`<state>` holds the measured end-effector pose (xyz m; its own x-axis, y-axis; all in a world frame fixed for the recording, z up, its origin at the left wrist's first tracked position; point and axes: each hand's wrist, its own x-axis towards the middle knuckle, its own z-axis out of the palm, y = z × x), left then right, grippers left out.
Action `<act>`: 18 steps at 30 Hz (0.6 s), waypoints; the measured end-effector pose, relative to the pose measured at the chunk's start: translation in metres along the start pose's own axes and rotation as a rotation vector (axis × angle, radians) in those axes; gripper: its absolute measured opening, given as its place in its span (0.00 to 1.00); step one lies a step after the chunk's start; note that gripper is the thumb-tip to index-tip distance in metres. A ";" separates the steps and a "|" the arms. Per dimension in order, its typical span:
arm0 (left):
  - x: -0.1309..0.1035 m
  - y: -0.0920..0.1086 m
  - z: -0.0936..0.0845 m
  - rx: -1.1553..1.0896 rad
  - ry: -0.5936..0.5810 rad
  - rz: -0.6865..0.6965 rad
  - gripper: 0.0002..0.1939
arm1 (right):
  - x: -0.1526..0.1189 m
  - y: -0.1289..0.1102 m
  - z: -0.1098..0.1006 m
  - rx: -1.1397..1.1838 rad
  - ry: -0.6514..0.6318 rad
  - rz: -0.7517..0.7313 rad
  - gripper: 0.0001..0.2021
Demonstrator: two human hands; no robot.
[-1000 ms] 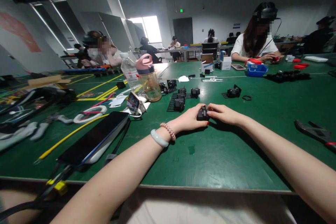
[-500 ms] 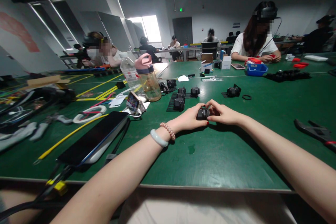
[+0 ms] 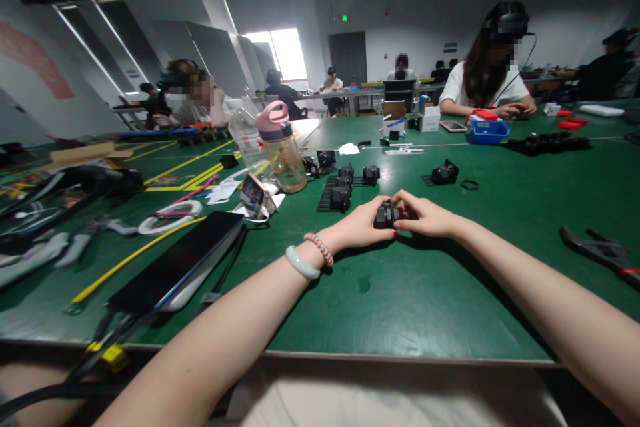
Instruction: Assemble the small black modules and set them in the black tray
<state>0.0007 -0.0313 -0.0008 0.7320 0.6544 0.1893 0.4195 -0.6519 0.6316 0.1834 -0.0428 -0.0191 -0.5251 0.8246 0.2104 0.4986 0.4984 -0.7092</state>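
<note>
Between my two hands, just above or on the green table (image 3: 380, 307), is a small black device (image 3: 386, 216) that looks like a compact camera or lamp module. My left hand (image 3: 364, 221) grips its left side, thumb below and fingers over the top. From the right, my right hand (image 3: 421, 215) pinches its other end with thumb and fingertips. Similar black modules (image 3: 341, 197) stand in a group beyond my left hand, on ribbed black plates. One more black module (image 3: 443, 173) sits beyond my right hand, beside a black ring (image 3: 470, 185).
Pliers (image 3: 600, 250) lie at the right. On the left are a black power bank or phone (image 3: 175, 263), a yellow cable (image 3: 135, 257), a propped phone (image 3: 253, 197) and a pink-lidded bottle (image 3: 286, 153). A blue bin (image 3: 489, 132) stands before a person (image 3: 485, 73) across the table.
My hands and the black module stay almost exactly where they were, with the same grip. Only a very slight shift of the whole view shows.
</note>
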 end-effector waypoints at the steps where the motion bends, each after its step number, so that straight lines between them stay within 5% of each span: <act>1: 0.000 0.000 0.000 0.002 -0.002 0.002 0.29 | 0.000 0.000 0.000 -0.001 -0.001 -0.001 0.17; 18: -0.001 -0.001 -0.001 0.032 0.001 0.026 0.28 | 0.000 0.000 -0.001 -0.060 0.022 0.018 0.14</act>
<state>-0.0009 -0.0309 -0.0010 0.7421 0.6377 0.2063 0.4172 -0.6804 0.6025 0.1842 -0.0420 -0.0181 -0.5010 0.8388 0.2131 0.5484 0.4982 -0.6716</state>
